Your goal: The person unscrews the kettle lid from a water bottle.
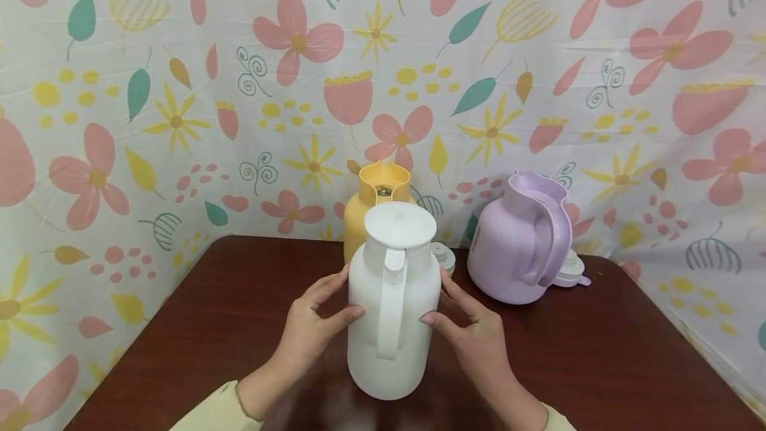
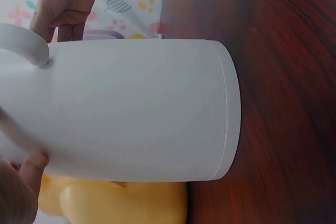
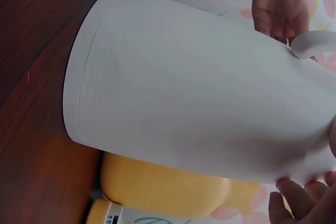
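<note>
A white thermos jug [image 1: 389, 311] stands upright on the table in the head view, its lid [image 1: 399, 223] on and its handle [image 1: 391, 311] turned toward me. My left hand [image 1: 308, 324] holds its left side, thumb on the front and fingers reaching round behind. On the opposite side my right hand [image 1: 479, 338] grips it in the same way. In both wrist views the jug's smooth body [image 2: 136, 108] fills the middle, with its base close to the wood.
Right behind the white jug is a yellow jug [image 1: 353, 218], open at the top and partly hidden. A lidless purple jug [image 1: 509, 251] stands at the right. White stoppers [image 1: 443, 257] lie near these jugs. Flowered cloth [image 1: 179, 118] hangs behind the dark wooden table [image 1: 227, 298].
</note>
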A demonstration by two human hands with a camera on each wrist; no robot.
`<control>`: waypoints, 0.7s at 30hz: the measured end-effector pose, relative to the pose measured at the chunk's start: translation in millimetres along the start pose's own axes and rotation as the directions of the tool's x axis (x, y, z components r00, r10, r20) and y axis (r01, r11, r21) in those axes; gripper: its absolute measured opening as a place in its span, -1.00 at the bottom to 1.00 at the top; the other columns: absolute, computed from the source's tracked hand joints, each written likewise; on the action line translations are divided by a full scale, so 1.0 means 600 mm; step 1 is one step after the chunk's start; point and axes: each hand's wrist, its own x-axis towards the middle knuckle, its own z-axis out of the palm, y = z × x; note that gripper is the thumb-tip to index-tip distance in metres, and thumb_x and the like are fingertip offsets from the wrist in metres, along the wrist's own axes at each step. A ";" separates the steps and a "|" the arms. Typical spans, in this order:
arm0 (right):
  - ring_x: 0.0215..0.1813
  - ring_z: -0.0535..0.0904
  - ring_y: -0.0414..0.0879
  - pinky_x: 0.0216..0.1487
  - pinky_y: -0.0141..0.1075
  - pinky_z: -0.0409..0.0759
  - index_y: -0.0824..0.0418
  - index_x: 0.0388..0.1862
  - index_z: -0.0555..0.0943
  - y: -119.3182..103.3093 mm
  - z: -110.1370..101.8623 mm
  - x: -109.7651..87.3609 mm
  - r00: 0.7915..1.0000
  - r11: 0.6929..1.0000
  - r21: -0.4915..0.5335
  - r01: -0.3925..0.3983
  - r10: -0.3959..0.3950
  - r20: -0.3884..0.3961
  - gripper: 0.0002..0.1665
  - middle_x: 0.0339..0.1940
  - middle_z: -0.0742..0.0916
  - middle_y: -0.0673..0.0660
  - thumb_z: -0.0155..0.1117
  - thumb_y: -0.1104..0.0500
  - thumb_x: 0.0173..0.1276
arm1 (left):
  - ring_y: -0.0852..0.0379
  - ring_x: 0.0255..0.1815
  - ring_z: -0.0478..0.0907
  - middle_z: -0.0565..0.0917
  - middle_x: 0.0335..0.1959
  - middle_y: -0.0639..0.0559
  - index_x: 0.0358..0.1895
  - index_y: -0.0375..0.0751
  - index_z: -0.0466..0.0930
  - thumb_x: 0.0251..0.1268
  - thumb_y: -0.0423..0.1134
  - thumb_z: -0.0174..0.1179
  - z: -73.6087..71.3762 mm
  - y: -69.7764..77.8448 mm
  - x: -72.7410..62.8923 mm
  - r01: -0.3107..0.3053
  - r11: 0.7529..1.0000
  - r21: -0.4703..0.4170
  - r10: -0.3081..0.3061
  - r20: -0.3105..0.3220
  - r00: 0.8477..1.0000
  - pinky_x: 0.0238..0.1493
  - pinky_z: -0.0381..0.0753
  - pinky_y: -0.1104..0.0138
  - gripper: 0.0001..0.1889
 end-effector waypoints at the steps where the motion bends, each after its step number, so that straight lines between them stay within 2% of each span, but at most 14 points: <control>1: 0.07 0.65 -0.55 0.06 -0.65 0.56 0.06 0.34 0.61 0.000 -0.001 0.001 1.000 1.000 -0.006 -0.002 0.002 0.001 -0.21 0.18 0.65 -0.43 0.59 0.30 0.07 | -0.06 0.44 0.49 0.66 0.27 -0.02 0.38 -0.01 0.54 0.16 -0.23 0.50 0.001 0.000 0.000 -0.001 1.000 -0.007 0.001 0.001 1.000 0.37 0.50 0.24 -0.34; 6: 0.04 0.67 -0.54 -0.04 -0.55 0.66 0.07 0.34 0.60 0.000 -0.003 0.002 1.000 1.000 0.006 -0.018 0.018 0.008 -0.22 0.19 0.65 -0.42 0.59 0.31 0.08 | -0.07 0.43 0.49 0.66 0.26 -0.03 0.38 -0.01 0.54 0.15 -0.22 0.51 0.003 -0.003 0.001 -0.011 1.000 -0.026 0.011 0.004 1.000 0.30 0.53 0.38 -0.33; 13: 0.02 0.68 -0.53 -0.06 -0.51 0.69 0.05 0.35 0.60 0.000 -0.005 0.001 0.999 0.999 0.009 -0.033 0.033 0.006 -0.20 0.14 0.67 -0.41 0.60 0.30 0.07 | -0.07 0.43 0.49 0.66 0.26 -0.04 0.37 -0.02 0.55 0.15 -0.24 0.51 0.007 -0.005 0.003 -0.008 0.999 -0.032 0.008 0.001 1.000 0.39 0.51 0.13 -0.34; 21: 0.02 0.68 -0.54 -0.12 -0.54 0.69 0.12 0.37 0.58 0.005 -0.007 0.002 0.998 0.998 0.019 0.060 -0.060 0.028 -0.18 0.14 0.65 -0.45 0.57 0.37 0.07 | -0.04 0.43 0.49 0.65 0.28 0.01 0.37 -0.01 0.56 0.15 -0.24 0.51 0.003 0.000 0.001 -0.003 1.000 -0.016 0.003 0.007 1.000 0.45 0.43 0.01 -0.34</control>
